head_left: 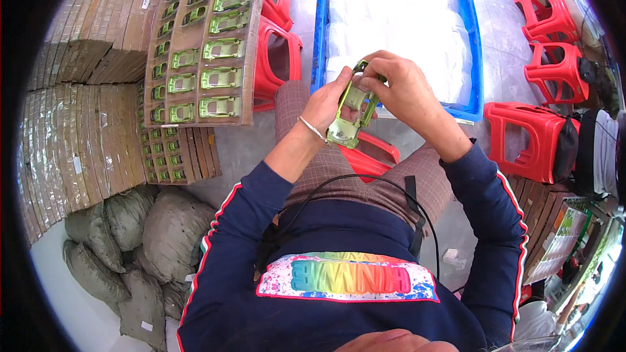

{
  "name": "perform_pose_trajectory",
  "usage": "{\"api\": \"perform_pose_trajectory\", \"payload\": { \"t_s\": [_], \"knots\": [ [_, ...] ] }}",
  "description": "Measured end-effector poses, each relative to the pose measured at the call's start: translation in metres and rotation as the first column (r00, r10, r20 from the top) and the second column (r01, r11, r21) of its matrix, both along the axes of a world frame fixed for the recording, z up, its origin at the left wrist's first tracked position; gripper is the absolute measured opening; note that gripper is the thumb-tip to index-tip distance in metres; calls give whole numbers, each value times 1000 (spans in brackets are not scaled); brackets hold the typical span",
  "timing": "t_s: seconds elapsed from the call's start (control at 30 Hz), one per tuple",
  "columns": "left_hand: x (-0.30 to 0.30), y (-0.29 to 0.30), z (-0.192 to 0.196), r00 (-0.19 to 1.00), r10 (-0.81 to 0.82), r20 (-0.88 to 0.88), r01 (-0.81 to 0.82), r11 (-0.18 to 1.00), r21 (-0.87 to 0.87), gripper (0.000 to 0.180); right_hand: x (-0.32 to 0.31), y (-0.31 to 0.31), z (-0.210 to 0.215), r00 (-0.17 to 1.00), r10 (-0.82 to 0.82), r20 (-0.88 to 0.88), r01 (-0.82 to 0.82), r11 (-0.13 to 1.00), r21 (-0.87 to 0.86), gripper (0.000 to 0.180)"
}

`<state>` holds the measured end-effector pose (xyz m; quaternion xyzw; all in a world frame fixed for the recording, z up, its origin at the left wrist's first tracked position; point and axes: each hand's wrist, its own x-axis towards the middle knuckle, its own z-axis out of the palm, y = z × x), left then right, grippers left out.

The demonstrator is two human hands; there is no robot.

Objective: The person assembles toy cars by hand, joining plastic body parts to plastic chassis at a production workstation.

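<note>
Above my lap I hold a green toy car body shell [344, 129], tilted, with a clear, see-through section in its middle. My left hand [324, 105] grips it along its left side, the thumb laid on its edge. The fingers of my right hand [399, 83] are bent and pinched at the shell's upper end; whether a small part sits between them cannot be made out. A wooden-edged tray [246, 58] to the left carries rows of similar green car shells [220, 78].
Ahead stands a blue-rimmed crate [476, 58] lined with white bags, overexposed. Red stools [527, 140] stand to the right, and another red stool [277, 55] is beside the tray. Stacked trays [72, 150] and full sacks [173, 231] fill the left. A black cable [391, 186] crosses my lap.
</note>
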<state>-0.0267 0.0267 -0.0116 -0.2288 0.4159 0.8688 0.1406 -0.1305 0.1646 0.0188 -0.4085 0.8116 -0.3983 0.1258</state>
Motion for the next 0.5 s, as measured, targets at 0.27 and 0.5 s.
{"api": "perform_pose_trajectory", "payload": {
  "t_s": [0.27,0.5],
  "knots": [
    [3,-2,18,977,-84,-197,88,996,16,47,-3,8,10,999,14,40,-12,998,-55,18],
    [2,-6,26,978,-101,-183,117,990,76,69,-18,15,17,974,211,84,-196,967,-166,8]
  ]
}}
